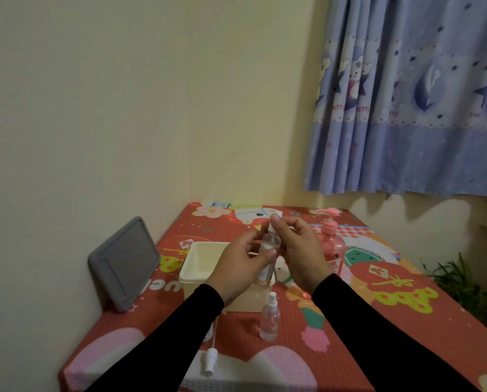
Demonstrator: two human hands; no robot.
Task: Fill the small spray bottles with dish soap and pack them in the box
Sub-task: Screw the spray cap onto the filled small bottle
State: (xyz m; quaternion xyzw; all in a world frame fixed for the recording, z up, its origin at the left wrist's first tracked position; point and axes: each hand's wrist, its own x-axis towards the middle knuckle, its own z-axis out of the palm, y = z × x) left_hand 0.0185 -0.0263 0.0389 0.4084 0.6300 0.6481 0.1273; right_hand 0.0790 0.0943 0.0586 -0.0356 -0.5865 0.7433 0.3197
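Spray bottle (267,250), small and clear, is held upright above the worktop (350,329) between both hands, in front of the cream box (200,267); its label is too blurred to read; the left hand (239,267) wraps the bottle's lower body with thumb and fingers closed round it, wrist bent upward from a black sleeve (163,340); the right hand (296,250) pinches the white spray top (273,222) of that bottle between thumb and fingertips, the remaining fingers curled, palm turned toward the left; whether the top is screwed on or loose cannot be told; a second small spray bottle (270,318) stands upright on the worktop just in front of the box, its white top on; a loose white spray head (210,360) with its thin tube lies near the worktop's near edge, partly behind the left sleeve; the pink pump bottle of dish soap (333,244) stands behind the right hand, its red label showing white characters too blurred to read; the box is open and sits at the left of centre; a grey lid (123,264) leans against the wall left of the box; the cartoon-patterned cover on the worktop shows yellow letters near the box that cannot be made out; the blue curtain (406,94) at upper right bears pink writing ending in "etty"
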